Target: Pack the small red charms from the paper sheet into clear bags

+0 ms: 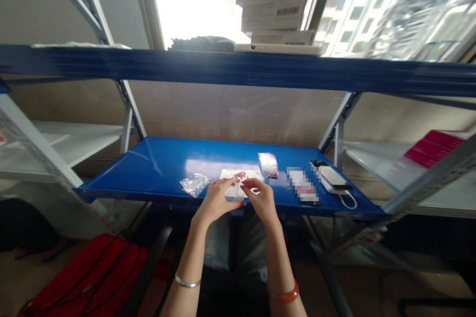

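Here, by the table's near edge, left hand curves wide, right hand pinches red string; bag at nine o'clock, blue surface stretching toward eleven.

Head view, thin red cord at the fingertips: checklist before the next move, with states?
1. Left hand and right hand both in view: ok.
2. Thin red cord visible between the hands: ok.
3. Cord held firmly by each hand: cannot tell, too small and blurred.
4. White sheet with dark-red marks or pieces fully visible: not ok, the hands hide part of it.
5. Room beside the left hand: not ok, I'd say; the crumpled clear plastic bag lies close by.
6. White rectangular device with a white cable away from the hands: ok, off to the right on the blue tabletop.
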A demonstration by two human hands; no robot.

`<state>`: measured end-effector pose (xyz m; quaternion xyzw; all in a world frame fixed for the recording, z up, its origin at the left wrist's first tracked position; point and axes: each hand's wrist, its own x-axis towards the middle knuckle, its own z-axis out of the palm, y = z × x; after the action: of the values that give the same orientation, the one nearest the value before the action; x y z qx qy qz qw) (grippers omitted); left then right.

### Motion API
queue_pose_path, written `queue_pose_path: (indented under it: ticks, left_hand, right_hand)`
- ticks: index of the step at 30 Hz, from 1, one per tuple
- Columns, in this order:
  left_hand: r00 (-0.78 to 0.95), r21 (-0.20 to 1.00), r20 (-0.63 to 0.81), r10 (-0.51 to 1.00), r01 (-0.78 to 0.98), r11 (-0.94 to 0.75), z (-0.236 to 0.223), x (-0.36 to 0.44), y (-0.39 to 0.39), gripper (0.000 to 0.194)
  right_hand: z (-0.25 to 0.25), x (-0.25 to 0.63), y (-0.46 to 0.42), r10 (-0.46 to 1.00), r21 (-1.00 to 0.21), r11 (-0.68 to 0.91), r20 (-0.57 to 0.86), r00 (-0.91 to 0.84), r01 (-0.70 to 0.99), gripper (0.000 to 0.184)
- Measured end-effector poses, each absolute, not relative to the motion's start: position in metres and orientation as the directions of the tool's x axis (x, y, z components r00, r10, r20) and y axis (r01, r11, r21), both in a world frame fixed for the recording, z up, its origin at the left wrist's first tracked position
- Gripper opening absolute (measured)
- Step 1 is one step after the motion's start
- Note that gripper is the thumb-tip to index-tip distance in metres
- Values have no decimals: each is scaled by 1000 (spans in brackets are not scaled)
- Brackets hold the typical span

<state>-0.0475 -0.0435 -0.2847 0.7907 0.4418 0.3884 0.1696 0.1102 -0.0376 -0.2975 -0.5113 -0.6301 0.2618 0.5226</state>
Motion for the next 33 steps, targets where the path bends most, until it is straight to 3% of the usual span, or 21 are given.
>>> queue_pose_path:
  ticks: [6,9,14,19,27,33]
  left_hand:
    - [227,671,521,823,487,-559,-293,-50,-33,46]
    - [64,686,599,798,473,-553,-301,-53,-16,50]
    - [-196,593,753,628,616,-519,-312,-49,26,54]
    - [-127,504,782,610,704,-501,-333,-42,54,53]
    - [52,426,754,655,720,-548,-343,-41,57,50]
    - [83,378,763,641,747,-547,-343,-38,54,53]
  right_hand:
    - [-303,115,-29,886,-896,311,394,243,318,30]
    - [-317,126,-19,872,-880,253,387,298,402,34]
    - [-348,140,6,886,-806,179,382,264,565,32]
    - [-357,139,31,859,-647,149,459,227,747,27]
    - [-362,130,55,902,-416,72,414,119,906,27]
    - [-364,129,57,862,-481,95,478,170,871,25]
